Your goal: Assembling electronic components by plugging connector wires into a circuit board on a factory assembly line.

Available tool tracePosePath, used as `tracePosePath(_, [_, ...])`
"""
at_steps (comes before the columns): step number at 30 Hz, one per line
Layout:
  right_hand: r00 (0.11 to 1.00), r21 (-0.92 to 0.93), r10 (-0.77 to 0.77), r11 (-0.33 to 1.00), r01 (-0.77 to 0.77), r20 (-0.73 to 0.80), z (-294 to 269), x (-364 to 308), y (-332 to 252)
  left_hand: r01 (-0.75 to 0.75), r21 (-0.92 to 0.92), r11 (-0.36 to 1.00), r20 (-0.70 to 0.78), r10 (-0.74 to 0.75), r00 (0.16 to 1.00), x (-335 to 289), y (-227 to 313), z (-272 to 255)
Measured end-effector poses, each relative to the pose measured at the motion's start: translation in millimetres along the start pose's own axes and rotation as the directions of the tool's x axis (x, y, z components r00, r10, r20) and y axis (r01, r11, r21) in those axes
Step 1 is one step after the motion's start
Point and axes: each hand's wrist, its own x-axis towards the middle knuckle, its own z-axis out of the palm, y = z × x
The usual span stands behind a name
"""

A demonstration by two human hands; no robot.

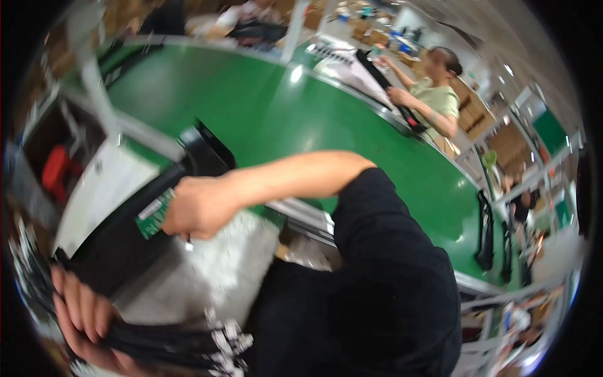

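Observation:
A long black moulded part [135, 226] slants across the white worktop [226, 264], its far end raised by the green belt. My right hand [201, 204], its arm crossing from the right in a black sleeve, has curled fingers on a green and white label [154, 217] at the part's face. Whether the label is stuck down cannot be told. At the lower left my left hand [81, 308] bends its fingers round the part's near end; motion smears them somewhat. Beside that hand lies a bundle of black cables [163, 339] with white ends.
A wide green conveyor belt [270, 119] curves past the worktop, edged by metal rail. Across it a person [436, 94] in a light top handles another long black part [383, 78]. More black parts [485, 232] lie at the belt's right end. A red object [55, 173] sits far left.

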Motion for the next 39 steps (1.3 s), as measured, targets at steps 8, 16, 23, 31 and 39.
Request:
tracePosePath(8, [0.982, 0.033, 0.189, 0.981, -0.19, 0.019, -11.2, 37.3, -20.3, 0.16, 0.26, 0.952, -0.395, -0.046, 0.918, 13.3, -16.6, -25.4])
tracePosePath(16, [0.9, -0.144, 0.421, 0.89, -0.433, -0.11, -13.0, 43.8, -26.2, 0.376, 0.504, 0.777, -0.5, -0.092, 0.861, 19.0, -59.3, -51.2])
tracePosePath(23, [0.946, 0.021, 0.252, 0.967, -0.253, -0.206, -9.9, 47.3, -18.0, 0.331, 0.59, 0.737, -0.512, 0.024, 0.859, 20.9, -50.6, -64.9])
tracePosePath(31, [0.955, 0.053, 0.13, 0.991, -0.121, -0.266, 3.1, 36.1, -10.2, 0.435, 0.547, 0.715, -0.544, -0.091, 0.834, 19.6, -60.3, -80.5])
tracePosePath(39, [0.992, -0.047, 0.117, 0.992, -0.119, -0.041, 59.7, 19.5, 24.0, 0.358, 0.341, 0.869, -0.44, -0.189, 0.878, 10.6, 11.6, -34.9])
